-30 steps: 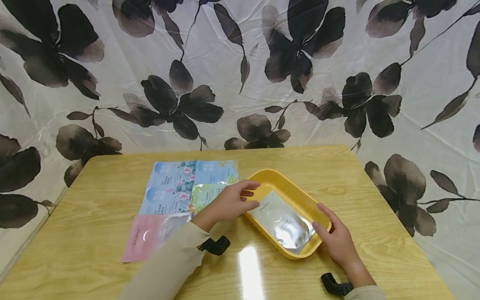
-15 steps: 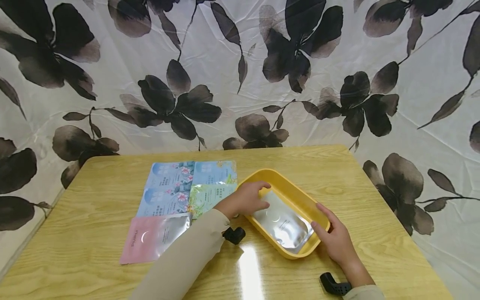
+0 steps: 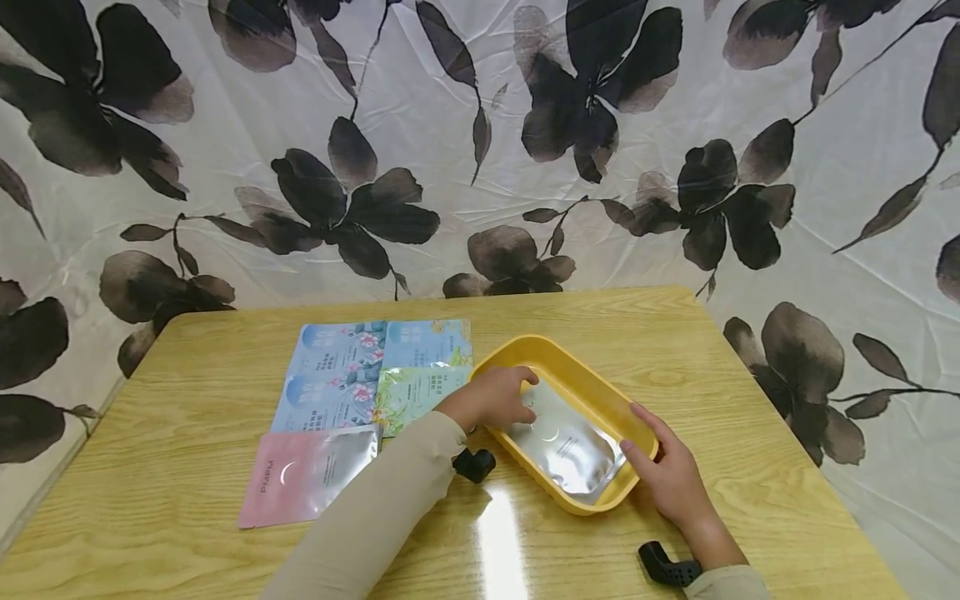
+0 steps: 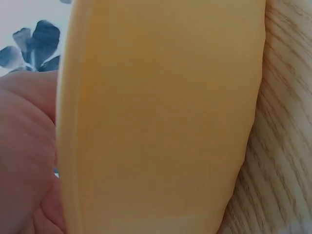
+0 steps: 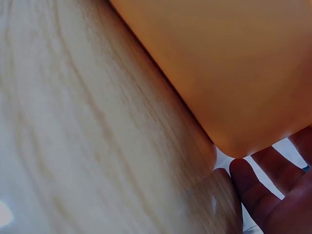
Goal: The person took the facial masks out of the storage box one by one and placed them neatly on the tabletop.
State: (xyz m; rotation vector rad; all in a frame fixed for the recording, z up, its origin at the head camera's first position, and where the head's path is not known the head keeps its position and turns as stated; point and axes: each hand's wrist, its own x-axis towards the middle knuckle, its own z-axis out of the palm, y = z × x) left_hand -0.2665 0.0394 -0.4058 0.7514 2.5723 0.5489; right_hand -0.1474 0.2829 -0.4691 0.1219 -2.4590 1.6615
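My left hand [image 3: 498, 397] reaches over the left rim of a yellow plastic tray [image 3: 600, 390]. Its thumb and index finger stand apart above the upper end of a silver sachet [image 3: 573, 454] lying inside; the other fingers are mostly hidden. In the left wrist view, the tray's outer wall [image 4: 161, 117] covers most of that hand [image 4: 24, 146]. My right hand [image 3: 675, 475] grips the tray's right end, thumb over the rim and fingers along the outside. From the right wrist, its fingers [image 5: 256, 190] show at the tray's lower corner [image 5: 239, 141].
Left of the tray lie several flat sachets: blue ones [image 3: 330, 375] with flower prints, a green one [image 3: 412, 396], and a pink-and-silver one [image 3: 288, 479] nearer me. The wooden table [image 3: 187, 400] ends at a floral cloth [image 3: 450, 100] behind.
My left hand has moved right and into the tray, over the silver sachet's upper end. The right hand keeps its grip, and the tray stays in place.
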